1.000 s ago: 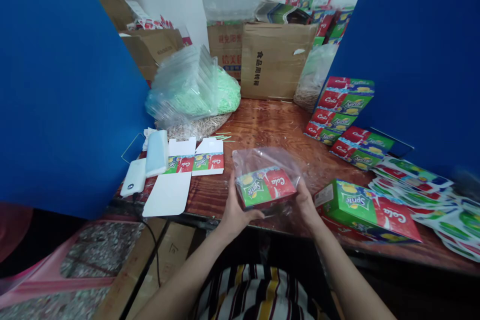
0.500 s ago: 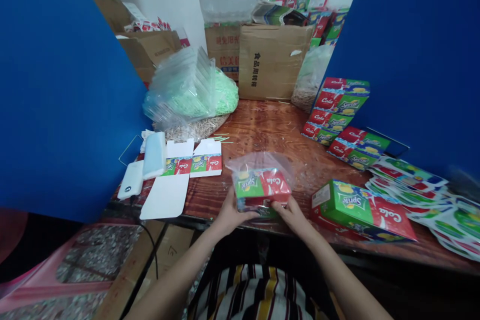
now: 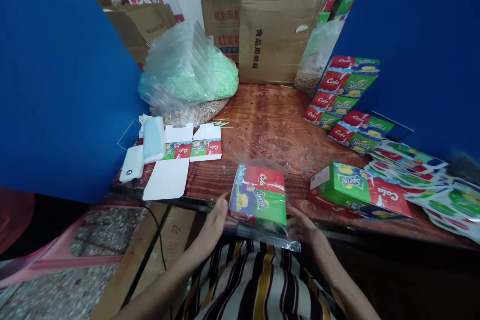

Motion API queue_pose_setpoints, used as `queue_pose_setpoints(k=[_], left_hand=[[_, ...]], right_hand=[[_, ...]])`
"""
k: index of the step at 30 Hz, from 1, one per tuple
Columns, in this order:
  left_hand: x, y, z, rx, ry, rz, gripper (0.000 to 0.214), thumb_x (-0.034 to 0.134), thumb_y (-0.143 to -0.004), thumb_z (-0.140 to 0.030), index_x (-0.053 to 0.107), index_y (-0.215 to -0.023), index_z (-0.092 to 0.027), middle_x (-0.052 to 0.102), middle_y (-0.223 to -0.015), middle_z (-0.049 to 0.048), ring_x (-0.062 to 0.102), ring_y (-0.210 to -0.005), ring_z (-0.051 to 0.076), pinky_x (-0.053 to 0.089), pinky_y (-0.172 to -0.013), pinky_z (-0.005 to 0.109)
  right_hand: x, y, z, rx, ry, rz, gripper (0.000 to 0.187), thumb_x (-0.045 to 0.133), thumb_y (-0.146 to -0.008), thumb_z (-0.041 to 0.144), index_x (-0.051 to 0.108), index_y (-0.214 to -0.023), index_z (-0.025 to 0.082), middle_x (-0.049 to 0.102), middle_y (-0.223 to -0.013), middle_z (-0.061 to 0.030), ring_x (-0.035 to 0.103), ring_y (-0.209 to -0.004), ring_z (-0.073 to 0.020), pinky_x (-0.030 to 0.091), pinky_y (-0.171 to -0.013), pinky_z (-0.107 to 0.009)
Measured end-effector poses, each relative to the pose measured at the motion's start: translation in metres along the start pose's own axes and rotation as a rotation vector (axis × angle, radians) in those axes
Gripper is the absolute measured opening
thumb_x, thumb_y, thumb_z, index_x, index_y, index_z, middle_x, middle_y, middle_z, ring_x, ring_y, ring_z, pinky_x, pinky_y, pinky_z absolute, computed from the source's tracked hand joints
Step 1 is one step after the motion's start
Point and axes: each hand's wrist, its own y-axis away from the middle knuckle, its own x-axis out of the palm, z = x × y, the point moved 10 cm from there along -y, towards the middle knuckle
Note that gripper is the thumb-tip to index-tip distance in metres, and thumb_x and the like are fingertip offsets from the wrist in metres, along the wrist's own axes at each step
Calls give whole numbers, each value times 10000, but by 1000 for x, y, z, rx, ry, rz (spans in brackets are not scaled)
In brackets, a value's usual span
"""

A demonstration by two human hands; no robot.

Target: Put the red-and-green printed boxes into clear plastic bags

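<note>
On the wooden counter point(image 3: 262, 130), the open left hand point(image 3: 213, 225) sits just beside a Cola and Sprite carton point(image 3: 258, 195), which lies near the edge on a clear plastic bag point(image 3: 262, 232), with the open right hand point(image 3: 302, 227) at its other side. The light, stiff card may slide on the slippery film, so its two side edges offer the best hold.

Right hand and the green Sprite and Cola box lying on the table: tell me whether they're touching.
Apart. The head view shows the right hand low and to the left of the green Sprite and Cola box, with bare wooden tabletop showing between them.
</note>
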Motion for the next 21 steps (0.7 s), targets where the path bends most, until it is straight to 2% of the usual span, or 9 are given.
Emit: queue_pose_setpoints(k=[2,5,8,11,13,16,17,20,21], left_hand=[[-13,6,9,90,-124,-20,610,320,-956,-554,355,-1446,-192,668,-1130,105,658,-968,227,509,-898,390],[-20,11,10,276,-403,-28,570,441,-917,-423,380,-1417,-157,662,-1124,109,643,-972,226,480,-933,386],[-10,9,-1,422,-612,0,605,590,-833,-362,395,-1370,-163,638,-1167,114,629,-1000,229,480,-923,369],[-6,0,-18,472,-656,-20,418,539,-893,-372,449,-1259,-190,662,-1083,85,639,-951,206,499,-842,328],[-6,-5,-33,553,-758,-67,213,463,-942,-362,536,-1051,-194,660,-925,50,634,-826,177,491,-754,286],[-1,-5,-53,752,-925,-112,273,398,-975,-323,521,-770,-190,577,-755,12,567,-668,126,445,-645,224],[1,-3,-57,820,-951,-118,299,386,-981,-303,511,-735,-187,556,-730,7,550,-645,117,435,-627,213],[7,8,-61,986,-999,-151,301,388,-979,-246,526,-718,-183,559,-710,16,550,-645,120,443,-638,214],[9,13,-59,1022,-1013,-160,297,394,-975,-230,532,-716,-183,572,-711,24,560,-657,126,453,-657,223]], right_hand=[[0,12,1,-131,165,-44,688,423,-936,609,288,-1486,219,522,-1266,-144,593,-1043,-249,513,-899,-385],[10,14,10,-276,502,-102,743,680,-845,423,301,-1454,226,457,-1346,-141,499,-1200,-273,456,-989,-384],[12,1,23,-358,559,-188,398,597,-909,310,461,-1269,208,560,-1154,-104,563,-1061,-226,487,-893,-324],[5,-9,36,-397,475,-295,118,480,-960,221,541,-1059,200,581,-1001,-71,585,-909,-181,486,-795,-278],[4,-12,43,-441,434,-319,114,446,-966,195,560,-966,195,581,-954,-65,589,-879,-176,483,-783,-279],[0,-14,43,-443,387,-361,74,484,-951,206,551,-981,198,585,-924,-59,613,-829,-169,507,-750,-277],[-3,-14,40,-432,361,-380,102,530,-932,226,532,-1031,201,585,-944,-61,623,-822,-170,521,-733,-275],[-6,-19,38,-441,332,-379,376,674,-843,287,482,-1155,203,575,-1055,-92,636,-878,-196,550,-725,-296],[-5,-22,39,-455,362,-363,371,679,-837,291,497,-1147,200,575,-1065,-98,629,-903,-206,546,-741,-310]])
